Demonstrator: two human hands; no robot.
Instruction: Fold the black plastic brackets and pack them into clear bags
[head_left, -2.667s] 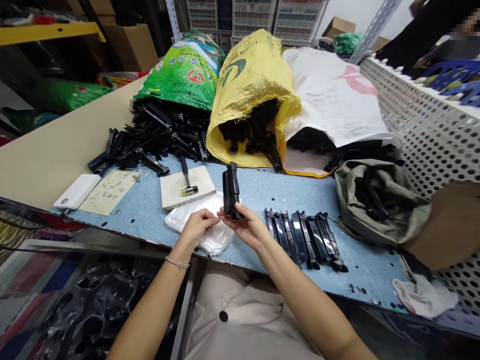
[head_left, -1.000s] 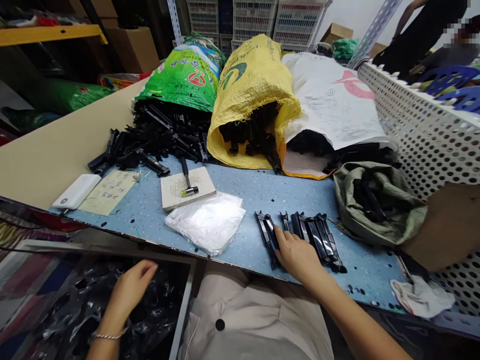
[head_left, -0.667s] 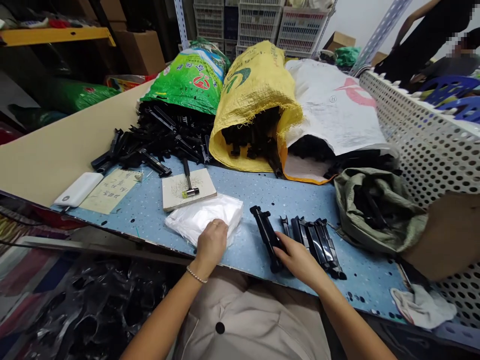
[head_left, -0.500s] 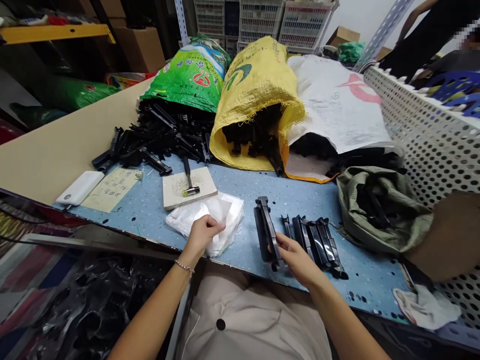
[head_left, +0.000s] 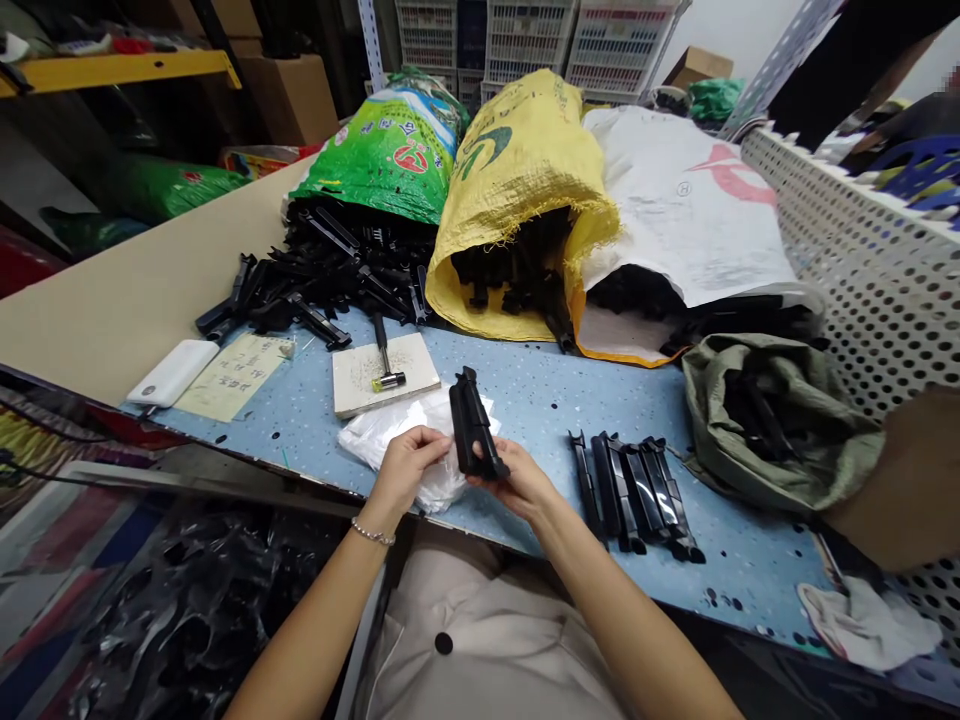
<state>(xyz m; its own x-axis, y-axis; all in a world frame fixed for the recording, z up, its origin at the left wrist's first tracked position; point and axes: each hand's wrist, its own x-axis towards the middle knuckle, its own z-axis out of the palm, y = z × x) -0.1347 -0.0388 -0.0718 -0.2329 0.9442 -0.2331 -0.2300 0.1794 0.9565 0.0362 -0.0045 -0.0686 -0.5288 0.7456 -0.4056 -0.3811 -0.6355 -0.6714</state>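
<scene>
My right hand (head_left: 519, 484) grips the lower end of a pair of long black plastic parts (head_left: 472, 423), held upright and tilted over the blue table (head_left: 540, 400). Beside it, my left hand (head_left: 406, 465) pinches the top of a stack of clear plastic bags (head_left: 390, 432) that lies on the table near the front edge. To the right lies a row of several more black parts (head_left: 634, 485), side by side.
Green (head_left: 382, 145), yellow (head_left: 517, 160) and white (head_left: 679, 200) sacks spill black parts at the back. A small hammer (head_left: 384, 355) rests on a white board. A power bank (head_left: 172, 372) and a note lie at left. An olive bag (head_left: 780, 420) and a perforated wall (head_left: 862, 260) stand at right.
My right hand lifted two black parts off the row and brought them left toward the bags. My left hand came up from the bin below and took hold of a bag.
</scene>
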